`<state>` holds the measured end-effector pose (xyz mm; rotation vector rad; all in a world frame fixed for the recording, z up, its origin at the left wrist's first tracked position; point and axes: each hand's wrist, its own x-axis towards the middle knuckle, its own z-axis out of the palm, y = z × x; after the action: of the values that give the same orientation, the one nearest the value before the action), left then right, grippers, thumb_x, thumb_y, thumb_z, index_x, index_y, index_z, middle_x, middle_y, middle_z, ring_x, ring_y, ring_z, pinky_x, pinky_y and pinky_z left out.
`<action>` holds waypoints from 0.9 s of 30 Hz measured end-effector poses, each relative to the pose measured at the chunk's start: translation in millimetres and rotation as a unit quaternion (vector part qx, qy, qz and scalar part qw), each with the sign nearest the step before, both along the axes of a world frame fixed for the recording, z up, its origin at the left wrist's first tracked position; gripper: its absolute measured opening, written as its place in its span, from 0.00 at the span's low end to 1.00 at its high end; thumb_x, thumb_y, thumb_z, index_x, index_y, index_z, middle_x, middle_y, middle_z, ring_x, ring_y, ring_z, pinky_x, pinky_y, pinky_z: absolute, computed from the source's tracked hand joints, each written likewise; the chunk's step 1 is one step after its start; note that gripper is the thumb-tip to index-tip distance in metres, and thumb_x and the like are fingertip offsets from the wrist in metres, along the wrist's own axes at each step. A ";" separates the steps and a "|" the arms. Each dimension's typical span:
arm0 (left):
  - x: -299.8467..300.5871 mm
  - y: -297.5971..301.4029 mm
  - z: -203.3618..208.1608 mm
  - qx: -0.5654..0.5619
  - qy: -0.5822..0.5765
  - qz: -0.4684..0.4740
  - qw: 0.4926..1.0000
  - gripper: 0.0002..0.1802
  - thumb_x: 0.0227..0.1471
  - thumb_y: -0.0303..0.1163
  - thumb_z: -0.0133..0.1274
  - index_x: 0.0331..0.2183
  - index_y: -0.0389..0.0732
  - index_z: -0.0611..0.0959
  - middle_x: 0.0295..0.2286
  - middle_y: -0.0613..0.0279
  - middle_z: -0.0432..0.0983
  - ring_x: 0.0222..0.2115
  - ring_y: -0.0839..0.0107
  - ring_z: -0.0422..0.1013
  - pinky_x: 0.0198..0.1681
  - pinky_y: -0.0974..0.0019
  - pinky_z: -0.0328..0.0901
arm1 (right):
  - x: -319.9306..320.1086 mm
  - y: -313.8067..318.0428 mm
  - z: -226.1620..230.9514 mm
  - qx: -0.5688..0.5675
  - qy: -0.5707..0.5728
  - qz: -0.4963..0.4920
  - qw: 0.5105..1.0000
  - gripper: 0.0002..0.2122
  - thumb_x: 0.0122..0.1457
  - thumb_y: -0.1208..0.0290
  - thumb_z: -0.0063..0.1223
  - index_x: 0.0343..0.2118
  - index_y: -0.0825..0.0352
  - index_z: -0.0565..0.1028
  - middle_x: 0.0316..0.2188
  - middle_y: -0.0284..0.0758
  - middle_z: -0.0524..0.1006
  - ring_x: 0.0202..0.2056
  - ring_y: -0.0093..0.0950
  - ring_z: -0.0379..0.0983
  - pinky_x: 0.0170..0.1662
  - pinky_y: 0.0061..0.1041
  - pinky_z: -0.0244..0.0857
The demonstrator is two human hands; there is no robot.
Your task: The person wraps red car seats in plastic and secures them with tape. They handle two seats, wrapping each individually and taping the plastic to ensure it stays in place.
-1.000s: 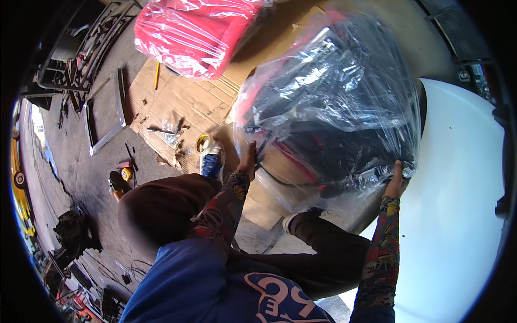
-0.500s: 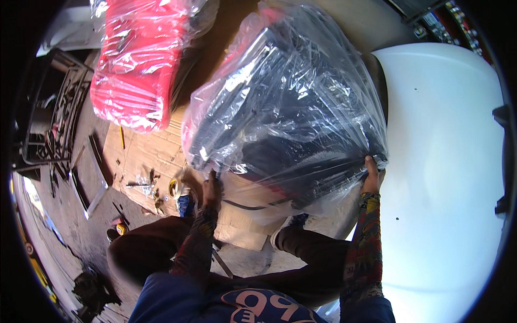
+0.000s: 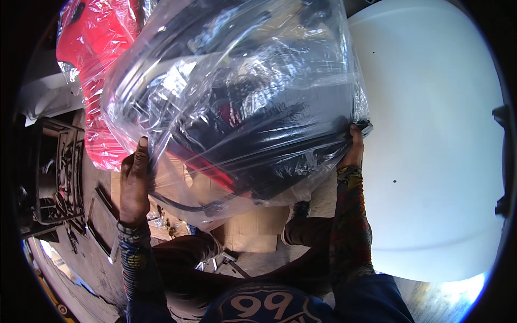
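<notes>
A large black piece with red parts (image 3: 280, 118), wrapped in loose clear plastic film (image 3: 323, 59), is held up in front of me. It looks like a vehicle part, but its exact kind is hard to make out under the shiny film. My left hand (image 3: 134, 185) is closed on the lower left edge of the wrapped piece, thumb up against the film. At its lower right corner, my right hand (image 3: 353, 146) grips the bunched plastic and the dark edge. A dark strip or strap (image 3: 186, 205) hangs in a curve along the bottom.
A smooth white panel (image 3: 431, 134) stands close on my right. Behind the left side lies a red plastic-wrapped piece (image 3: 102, 37). Flattened cardboard (image 3: 250, 231) covers part of the floor. On the left are a dark metal rack (image 3: 56, 167) and a metal frame (image 3: 99, 226).
The wrapped black piece has come closer, turned, and spread left. My left hand has shifted left and up with its edge; my right hand has risen slightly, still gripping the corner.
</notes>
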<state>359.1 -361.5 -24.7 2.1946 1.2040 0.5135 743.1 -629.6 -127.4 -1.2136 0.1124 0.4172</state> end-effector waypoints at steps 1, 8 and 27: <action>9.7 -3.7 12.9 -0.085 -0.089 0.057 0.991 0.21 0.66 0.44 0.47 0.33 0.34 0.80 0.20 0.65 0.59 0.24 0.71 0.57 0.28 0.62 0.55 | 1.9 -2.8 -4.1 -0.001 -0.005 -0.006 1.000 0.29 0.54 0.51 0.59 0.53 0.67 0.70 0.47 0.37 0.74 0.48 0.35 0.71 0.51 0.38 0.67; 35.6 -38.2 46.8 -0.112 -0.133 -0.081 0.981 0.22 0.62 0.46 0.55 0.30 0.34 0.84 0.16 0.64 0.66 0.19 0.78 0.59 0.24 0.66 0.57 | 2.3 -38.9 -53.6 0.018 -0.028 -0.040 0.999 0.23 0.61 0.53 0.51 0.52 0.66 0.70 0.44 0.34 0.73 0.47 0.32 0.69 0.51 0.37 0.66; -44.6 -73.1 -37.3 -0.002 0.020 -0.335 0.942 0.38 0.43 0.45 0.69 0.48 0.30 0.75 0.41 0.46 0.76 0.41 0.49 0.75 0.44 0.48 0.70 | -276.0 -20.0 -108.8 -0.001 0.294 -0.014 0.956 0.25 0.65 0.54 0.49 0.59 0.66 0.67 0.52 0.39 0.73 0.53 0.30 0.69 0.59 0.34 0.62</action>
<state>314.5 -434.6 -62.0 2.4303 0.4068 0.1749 467.1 -649.6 -236.2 -1.0564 0.6398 0.7446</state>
